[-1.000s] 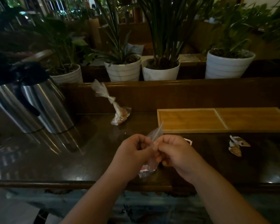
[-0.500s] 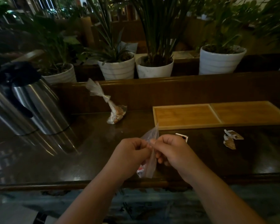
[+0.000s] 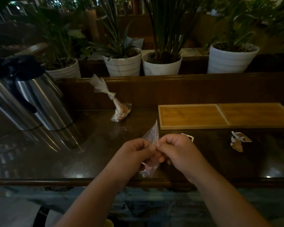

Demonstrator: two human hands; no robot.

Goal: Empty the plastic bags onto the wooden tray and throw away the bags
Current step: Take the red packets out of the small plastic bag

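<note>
A small clear plastic bag hangs between my two hands near the table's front edge, its top sticking up and its filled bottom hanging below. My left hand and my right hand both pinch its neck, knuckles nearly touching. A second knotted plastic bag with brownish contents lies farther back, left of centre. The wooden tray, with two compartments and nothing in it, sits at the right rear of the table.
Two steel thermos jugs stand at the left. Small packets lie on the dark table right of my hands, and one white packet peeks from behind my right hand. White plant pots line the ledge behind.
My hands have stayed together on the bag's neck, working it slightly. The bag's top now points up more to the right. The view has shifted a little.
</note>
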